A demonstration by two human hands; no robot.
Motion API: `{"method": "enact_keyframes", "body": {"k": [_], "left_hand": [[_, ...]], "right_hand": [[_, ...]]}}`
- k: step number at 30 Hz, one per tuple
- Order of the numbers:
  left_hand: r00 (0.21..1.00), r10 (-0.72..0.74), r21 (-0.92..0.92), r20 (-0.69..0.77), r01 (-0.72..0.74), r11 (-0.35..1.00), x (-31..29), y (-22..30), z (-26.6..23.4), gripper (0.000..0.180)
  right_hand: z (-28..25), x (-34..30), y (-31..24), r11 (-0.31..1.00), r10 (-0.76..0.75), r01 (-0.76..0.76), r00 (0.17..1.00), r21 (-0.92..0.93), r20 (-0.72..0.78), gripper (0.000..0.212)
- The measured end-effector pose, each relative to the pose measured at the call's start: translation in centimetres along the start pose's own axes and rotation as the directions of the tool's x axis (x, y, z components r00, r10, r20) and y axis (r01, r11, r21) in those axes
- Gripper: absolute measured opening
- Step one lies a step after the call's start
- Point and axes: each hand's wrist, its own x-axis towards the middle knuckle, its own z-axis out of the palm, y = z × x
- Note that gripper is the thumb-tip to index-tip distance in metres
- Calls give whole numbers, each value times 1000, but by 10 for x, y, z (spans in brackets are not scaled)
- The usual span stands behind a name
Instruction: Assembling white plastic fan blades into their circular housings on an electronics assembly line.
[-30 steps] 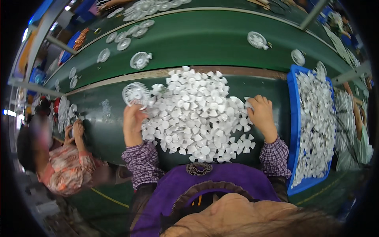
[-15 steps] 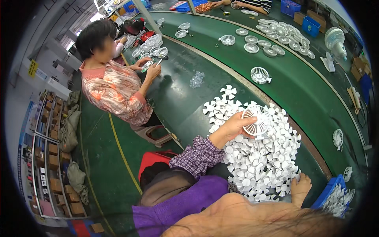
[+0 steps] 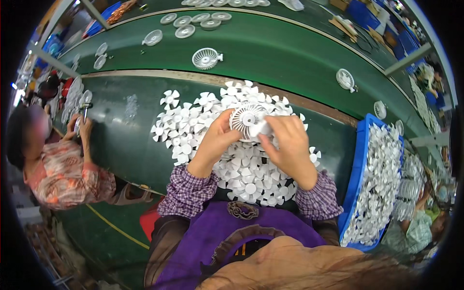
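A round white fan housing [image 3: 244, 117] with curved ribs is gripped by its left rim in my left hand [image 3: 216, 139], thumb in front. My right hand [image 3: 290, 141] pinches a small white fan blade [image 3: 261, 128], slightly blurred, against the right part of the housing. Both hands are above a wide heap of loose white fan blades [image 3: 246, 175] spread on the dark green table [image 3: 126, 147]. How far the blade sits inside the housing I cannot tell.
A blue crate [image 3: 358, 166] full of white fan blades stands on the right. Beyond the table, a green conveyor [image 3: 270, 55] carries fan housings [image 3: 206, 58] and round white covers [image 3: 185, 31]. At the left a co-worker [image 3: 67, 169] sits holding a tool. Clear small pieces [image 3: 131, 106] lie nearby.
My view has swung to the right. My right hand has risen from the heap's edge to the housing, now with a fan blade in its fingers. My left hand still holds the housing.
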Motion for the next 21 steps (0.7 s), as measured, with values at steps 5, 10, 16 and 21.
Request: {"method": "enact_keyframes", "body": {"k": [5,10,16,21], "left_hand": [[999,-10,40,44,8,999,-1,0,21,52],[994,74,-51,-77,-78,996,-5,-12,34,37],[976,193,432,-100,-132,892,-11,-1,39,30],[982,187,516,15,-168,840,-14,0,30,33]], "right_hand": [[12,-4,6,1000,-22,22,999,-2,-32,38],[19,-15,3,1000,-23,24,999,19,-30,38],[16,-29,4,987,47,-28,992,156,-114,30],[-1,-22,9,883,244,-251,967,397,70,43]]}}
